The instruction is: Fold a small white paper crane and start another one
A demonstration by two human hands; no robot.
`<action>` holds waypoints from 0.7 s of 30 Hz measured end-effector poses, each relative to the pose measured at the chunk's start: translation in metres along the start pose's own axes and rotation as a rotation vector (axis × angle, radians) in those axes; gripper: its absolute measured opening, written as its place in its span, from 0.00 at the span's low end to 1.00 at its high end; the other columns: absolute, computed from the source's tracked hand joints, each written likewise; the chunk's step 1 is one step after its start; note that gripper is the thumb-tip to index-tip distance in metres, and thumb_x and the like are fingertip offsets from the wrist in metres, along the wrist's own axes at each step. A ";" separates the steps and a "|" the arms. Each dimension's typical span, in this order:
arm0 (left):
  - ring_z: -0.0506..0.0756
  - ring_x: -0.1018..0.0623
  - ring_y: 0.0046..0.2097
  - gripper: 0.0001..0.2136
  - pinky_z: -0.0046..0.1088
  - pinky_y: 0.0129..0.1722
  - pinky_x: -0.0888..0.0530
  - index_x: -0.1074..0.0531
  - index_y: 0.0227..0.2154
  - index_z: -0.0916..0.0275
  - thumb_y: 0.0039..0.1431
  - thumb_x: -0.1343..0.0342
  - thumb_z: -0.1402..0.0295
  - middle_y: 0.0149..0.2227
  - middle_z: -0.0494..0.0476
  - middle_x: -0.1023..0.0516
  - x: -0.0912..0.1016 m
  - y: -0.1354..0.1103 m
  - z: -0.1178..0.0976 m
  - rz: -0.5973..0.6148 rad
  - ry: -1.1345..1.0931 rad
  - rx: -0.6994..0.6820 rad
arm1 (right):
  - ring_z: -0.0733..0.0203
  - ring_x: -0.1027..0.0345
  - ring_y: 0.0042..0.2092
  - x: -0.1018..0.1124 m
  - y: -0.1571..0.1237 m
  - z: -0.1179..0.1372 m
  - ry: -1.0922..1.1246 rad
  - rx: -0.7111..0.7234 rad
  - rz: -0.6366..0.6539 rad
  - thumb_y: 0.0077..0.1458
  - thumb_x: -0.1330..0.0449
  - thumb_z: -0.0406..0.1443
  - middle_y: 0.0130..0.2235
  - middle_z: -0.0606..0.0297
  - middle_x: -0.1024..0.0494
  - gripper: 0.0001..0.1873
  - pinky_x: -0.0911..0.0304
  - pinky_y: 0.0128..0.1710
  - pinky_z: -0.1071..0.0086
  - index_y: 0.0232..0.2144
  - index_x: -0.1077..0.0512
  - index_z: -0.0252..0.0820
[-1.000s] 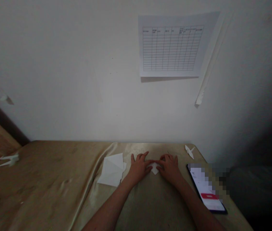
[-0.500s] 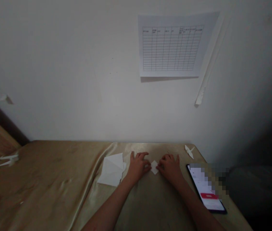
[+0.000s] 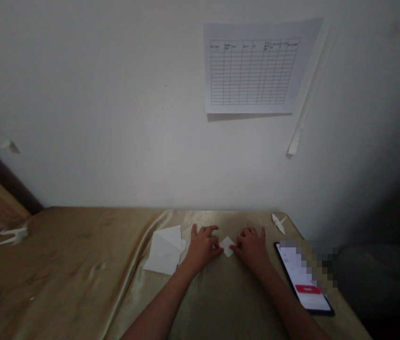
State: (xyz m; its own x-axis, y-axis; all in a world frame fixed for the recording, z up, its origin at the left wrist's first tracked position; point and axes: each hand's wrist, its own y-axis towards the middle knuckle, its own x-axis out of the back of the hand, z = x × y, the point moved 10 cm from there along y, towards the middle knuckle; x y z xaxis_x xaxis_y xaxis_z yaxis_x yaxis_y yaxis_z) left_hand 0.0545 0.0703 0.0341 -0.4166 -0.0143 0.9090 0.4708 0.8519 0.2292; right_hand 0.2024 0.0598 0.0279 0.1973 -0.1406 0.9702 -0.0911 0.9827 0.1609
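A small white piece of folded paper (image 3: 227, 246), diamond-shaped, lies on the cloth between my two hands. My left hand (image 3: 203, 245) grips its left corner, the thumb tip at the paper's edge and the outer fingers raised and spread. At the right corner my right hand (image 3: 252, 246) has its thumb on the edge, its other fingers bent above. Larger white creased paper sheets (image 3: 164, 250) lie just left of my left hand. Beyond my right hand, near the far right corner, sits a white paper crane (image 3: 278, 224).
A phone (image 3: 304, 278) with a lit screen lies by the right edge of the cloth-covered table (image 3: 79, 264). More folded white paper figures (image 3: 14, 233) lie at the left. Behind the table is a wall with a printed table sheet (image 3: 253, 71) on it.
My index fingers have lifted slightly away from the small paper, while both thumbs stay at its edges. The paper has barely moved.
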 end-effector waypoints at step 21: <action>0.65 0.33 0.60 0.14 0.66 0.64 0.63 0.23 0.38 0.53 0.50 0.34 0.56 0.57 0.56 0.28 -0.006 -0.005 -0.013 -0.048 0.011 0.008 | 0.49 0.39 0.55 -0.010 0.001 -0.008 0.097 -0.029 -0.035 0.58 0.42 0.45 0.46 0.60 0.26 0.12 0.71 0.63 0.36 0.33 0.25 0.45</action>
State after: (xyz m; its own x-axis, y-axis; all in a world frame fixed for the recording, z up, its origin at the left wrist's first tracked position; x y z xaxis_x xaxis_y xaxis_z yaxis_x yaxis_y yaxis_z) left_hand 0.0644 0.0592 0.0321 -0.4304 -0.0612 0.9005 0.4439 0.8543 0.2703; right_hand 0.2081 0.0633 0.0174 0.2934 -0.1644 0.9418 -0.0542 0.9807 0.1881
